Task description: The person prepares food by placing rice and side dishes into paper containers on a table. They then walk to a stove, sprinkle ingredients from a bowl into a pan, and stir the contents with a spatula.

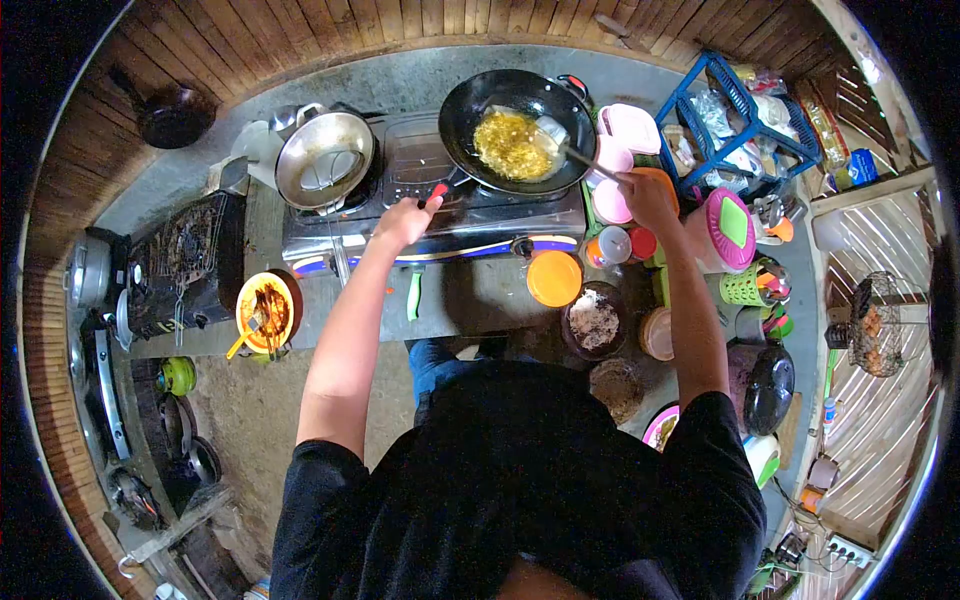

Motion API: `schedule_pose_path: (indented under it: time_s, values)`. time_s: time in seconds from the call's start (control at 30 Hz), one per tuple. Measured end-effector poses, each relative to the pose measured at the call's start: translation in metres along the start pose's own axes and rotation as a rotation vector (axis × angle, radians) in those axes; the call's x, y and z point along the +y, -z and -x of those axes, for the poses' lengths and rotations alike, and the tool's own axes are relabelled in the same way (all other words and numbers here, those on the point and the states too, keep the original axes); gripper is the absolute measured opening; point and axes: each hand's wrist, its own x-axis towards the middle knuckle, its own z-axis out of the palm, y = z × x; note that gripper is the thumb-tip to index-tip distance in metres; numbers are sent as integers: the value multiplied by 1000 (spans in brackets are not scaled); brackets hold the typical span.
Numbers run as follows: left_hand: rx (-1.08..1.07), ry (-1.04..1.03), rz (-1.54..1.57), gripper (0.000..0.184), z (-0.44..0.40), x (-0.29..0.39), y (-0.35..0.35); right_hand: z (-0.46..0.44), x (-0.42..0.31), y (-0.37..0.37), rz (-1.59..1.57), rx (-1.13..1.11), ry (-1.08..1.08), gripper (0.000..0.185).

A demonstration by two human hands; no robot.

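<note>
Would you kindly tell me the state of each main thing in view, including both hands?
Wok: uncovered on the stove, yellow food inside.
Stove: no flame visible; lit or not, cannot tell.
Silver pan: uncovered, on the stove.
Left hand: closed around the wok handle.
Right hand: closed around the spatula.
Spatula: blade inside the wok.
Orange-lidded container: closed.
Orange bowl: uncovered, utensils inside.
Dark bowl: uncovered, whitish food inside.

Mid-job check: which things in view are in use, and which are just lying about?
In use:
- black wok, its red-tipped handle in the left hand
- spatula, in the right hand
- yellow food in the wok
- stove beneath

Apparently just lying about:
- metal pan
- green-handled utensil
- orange-lidded container
- orange bowl
- blue basket
</note>
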Motion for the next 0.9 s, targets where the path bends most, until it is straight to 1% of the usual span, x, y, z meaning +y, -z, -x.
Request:
schedule_pose_path:
  time_s: [0.07,0.1,0.17,0.2,0.27,0.3,0.37,0.4,0.47,0.5,0.57,0.6,0.67,0.7,0.77,0.8,0.87,0.9]
  values:
    - [3,6,-5,73,-1,-1,-1,1,7,-10,-135,-79,119,28]
    - [4,7,-5,73,-3,-3,-3,3,3,-8,-136,-79,120,28]
    - [-28,0,24,74,-9,-7,-5,10,-8,-9,-493,-108,153,29]
    - [-27,-1,24,74,-10,-7,-5,12,-16,-3,-493,-107,153,29]
    - [-62,9,20,73,-10,-7,-4,13,-30,9,-712,-261,2,29]
    - [-63,10,19,73,-10,-6,-4,11,-31,6,-713,-262,2,29]
    - [-46,30,12,74,-8,-6,-4,4,-31,-1,-530,68,118,29]
    - [-47,31,12,74,-9,-7,-5,0,-29,-5,-530,67,118,29]
    - [-13,10,13,74,-10,-8,-7,-6,-23,-11,-338,221,52,30]
    - [-13,8,13,74,-10,-8,-7,-6,-27,-8,-338,222,51,30]
    - [-35,19,-6,75,-10,-7,-6,-8,-34,-2,-131,207,-59,26]
    - [-35,19,-5,75,-12,-9,-7,-9,-32,-5,-131,207,-58,26]
    - [-28,-6,-23,76,-15,-12,-11,-11,-26,-18,-116,96,-94,27]
    - [-28,-6,-23,76,-13,-9,-8,-13,-25,-26,-116,96,-93,27]
    - [-58,13,-24,76,-8,-5,-4,-15,-22,-41,-324,184,97,30]
    - [-58,12,-25,76,-10,-7,-6,-15,-23,-41,-324,184,95,30]
    - [-49,5,-18,76,-13,-10,-8,-17,-27,-43,-617,-47,-9,32]
    - [-49,5,-19,76,-9,-6,-4,-18,-28,-43,-618,-47,-9,32]
